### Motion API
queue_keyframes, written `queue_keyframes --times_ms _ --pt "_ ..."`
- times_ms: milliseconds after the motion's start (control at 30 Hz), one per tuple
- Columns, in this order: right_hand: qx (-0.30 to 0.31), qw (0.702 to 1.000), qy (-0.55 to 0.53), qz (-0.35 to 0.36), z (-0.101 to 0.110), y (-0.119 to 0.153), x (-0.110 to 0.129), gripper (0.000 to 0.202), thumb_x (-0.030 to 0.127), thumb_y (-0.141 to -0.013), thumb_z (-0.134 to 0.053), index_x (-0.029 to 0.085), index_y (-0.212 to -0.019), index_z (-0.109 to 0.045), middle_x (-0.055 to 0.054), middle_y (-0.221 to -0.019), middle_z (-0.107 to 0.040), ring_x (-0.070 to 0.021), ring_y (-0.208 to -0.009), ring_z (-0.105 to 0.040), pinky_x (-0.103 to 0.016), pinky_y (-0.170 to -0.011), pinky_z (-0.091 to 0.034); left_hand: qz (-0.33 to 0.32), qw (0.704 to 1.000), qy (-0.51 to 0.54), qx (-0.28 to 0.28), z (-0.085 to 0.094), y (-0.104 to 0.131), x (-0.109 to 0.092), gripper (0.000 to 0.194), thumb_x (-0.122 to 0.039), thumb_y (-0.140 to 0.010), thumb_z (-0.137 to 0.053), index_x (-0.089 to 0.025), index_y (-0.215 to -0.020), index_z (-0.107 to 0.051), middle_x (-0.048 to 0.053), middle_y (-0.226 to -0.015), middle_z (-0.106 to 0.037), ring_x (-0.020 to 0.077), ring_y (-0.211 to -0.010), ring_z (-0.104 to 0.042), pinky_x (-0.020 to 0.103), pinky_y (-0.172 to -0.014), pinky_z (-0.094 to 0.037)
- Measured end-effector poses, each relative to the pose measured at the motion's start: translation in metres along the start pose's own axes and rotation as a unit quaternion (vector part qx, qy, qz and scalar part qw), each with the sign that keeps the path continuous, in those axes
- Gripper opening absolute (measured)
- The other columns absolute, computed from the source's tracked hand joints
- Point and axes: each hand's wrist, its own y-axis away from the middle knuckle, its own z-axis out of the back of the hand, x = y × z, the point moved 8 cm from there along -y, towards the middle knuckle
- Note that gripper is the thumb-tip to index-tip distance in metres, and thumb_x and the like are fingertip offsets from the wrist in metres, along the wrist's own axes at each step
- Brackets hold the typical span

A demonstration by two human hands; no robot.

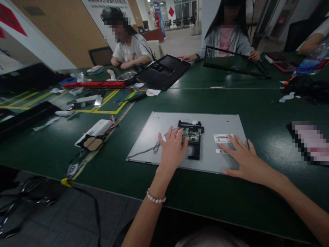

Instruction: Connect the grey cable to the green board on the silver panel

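Observation:
A silver display panel (146, 137) lies flat on the green table, its back facing up. Mounted near its middle are a black plastic bracket (197, 149) and a green circuit board (191, 136). My left hand (172, 147), fingers spread, is over the board's left edge and the cable (144, 152) beside it; whether the fingertips press on the board I cannot tell. White labels (222, 138) are stuck on the panel's right part. My right hand (241, 156) rests there with fingers spread, by the labels and the right edge. Neither hand grips anything.
Left of the panel lies a white box-like device (95, 133) with a cable running off the table edge. Across the table, one person holds a black frame (236, 70) beside a black back cover (164, 72); another sits further left. A pixelated phone-shaped item (311, 140) lies right.

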Motion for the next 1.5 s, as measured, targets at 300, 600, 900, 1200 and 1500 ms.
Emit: queue_keyframes --times_ms 300,600,900,1200,1500 --pt "0.028 0.999 -0.016 -0.027 -0.007 -0.026 0.021 0.087 0.074 -0.083 -0.051 0.031 -0.155 -0.029 -0.017 -0.166 -0.006 -0.0403 -0.150 -0.004 -0.068 -0.114 -0.005 -0.103 0.994 -0.019 -0.007 0.002 0.005 -0.021 0.036 -0.036 -0.100 -0.042 -0.023 -0.132 -0.055 0.010 -0.146 -0.051 0.0292 -0.145 -0.031 0.066 -0.117 -0.015" --pt "0.050 0.998 -0.034 -0.010 -0.013 -0.060 0.054 0.093 0.078 -0.083 -0.042 0.024 -0.157 -0.025 -0.019 -0.165 -0.006 -0.0393 -0.150 0.001 -0.069 -0.113 -0.003 -0.094 0.996 -0.008 -0.003 0.002 0.004 -0.019 0.038 -0.032 -0.100 -0.043 -0.021 -0.136 -0.051 0.011 -0.139 -0.058 0.0279 -0.141 -0.038 0.067 -0.117 -0.014" --pt "0.041 0.998 -0.049 -0.001 -0.014 -0.092 0.079 0.093 0.077 -0.084 -0.043 0.020 -0.156 -0.029 -0.022 -0.164 -0.011 -0.0407 -0.150 -0.002 -0.069 -0.113 -0.005 -0.099 0.995 -0.001 0.012 0.002 0.007 -0.021 0.034 -0.029 -0.100 -0.042 -0.021 -0.131 -0.054 0.010 -0.134 -0.062 0.0276 -0.140 -0.040 0.066 -0.117 -0.013" --pt "0.027 0.998 -0.026 0.041 -0.017 -0.116 0.105 0.077 0.054 -0.091 -0.044 0.013 -0.155 -0.029 -0.020 -0.164 -0.014 -0.0387 -0.150 -0.008 -0.069 -0.113 -0.007 -0.110 0.994 -0.014 0.020 -0.001 0.007 -0.026 0.032 -0.025 -0.100 -0.039 -0.023 -0.126 -0.058 0.009 -0.133 -0.062 0.0270 -0.137 -0.043 0.067 -0.116 -0.017" --pt "0.037 0.998 -0.008 0.057 -0.022 -0.128 0.114 0.075 0.043 -0.091 -0.044 0.010 -0.156 -0.025 -0.021 -0.164 -0.012 -0.0401 -0.150 -0.007 -0.072 -0.111 -0.009 -0.102 0.994 -0.019 0.029 -0.005 0.006 -0.023 0.033 -0.022 -0.100 -0.036 -0.022 -0.124 -0.060 0.009 -0.135 -0.061 0.0263 -0.136 -0.045 0.066 -0.117 -0.016"
